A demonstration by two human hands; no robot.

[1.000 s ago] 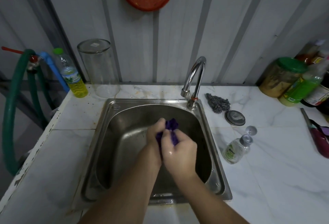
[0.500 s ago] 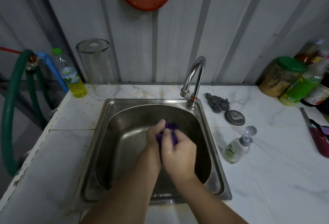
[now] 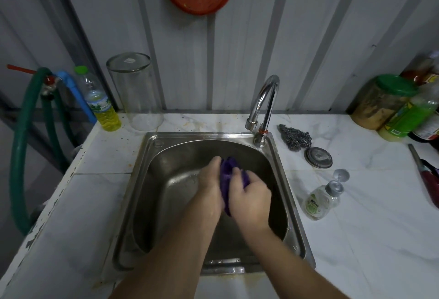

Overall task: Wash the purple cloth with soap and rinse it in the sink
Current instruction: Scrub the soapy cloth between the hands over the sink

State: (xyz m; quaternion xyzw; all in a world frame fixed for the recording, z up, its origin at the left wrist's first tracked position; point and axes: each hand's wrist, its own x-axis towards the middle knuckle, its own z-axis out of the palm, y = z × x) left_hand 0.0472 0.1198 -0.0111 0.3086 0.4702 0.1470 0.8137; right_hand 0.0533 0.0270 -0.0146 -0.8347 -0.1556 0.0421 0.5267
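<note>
- Both hands are gripping the cloth (image 3: 227,175) over the middle of the sink (image 3: 152,180): the left hand (image 3: 210,184) is closing on its left side and the right hand (image 3: 251,196) is clenching around its right side, with the bunched fabric pressed between the palms
- Two risks are sitting close in: wet, soapy fabric could be slipping out of the grip and dropping to the basin floor, and hard rubbing could be flicking suds over the front rim toward the person
- Folds buried inside the bunch may be staying unwashed, since only the outer layers are showing
- Purple cloth is looking dark, wet and tightly crumpled, a peak poking up between the fingers and a tail hanging below the palms; lather is too faint to confirm
- Soap bottle (image 3: 322,200) is lying beside the sink with its cap open, so a passing elbow could be spilling it on the counter (image 3: 368,239)
- Farther back, the tap (image 3: 264,104) is showing no stream, so rinsing appears not yet begun; opening it hard could be splashing the scourer (image 3: 295,136) and wall
</note>
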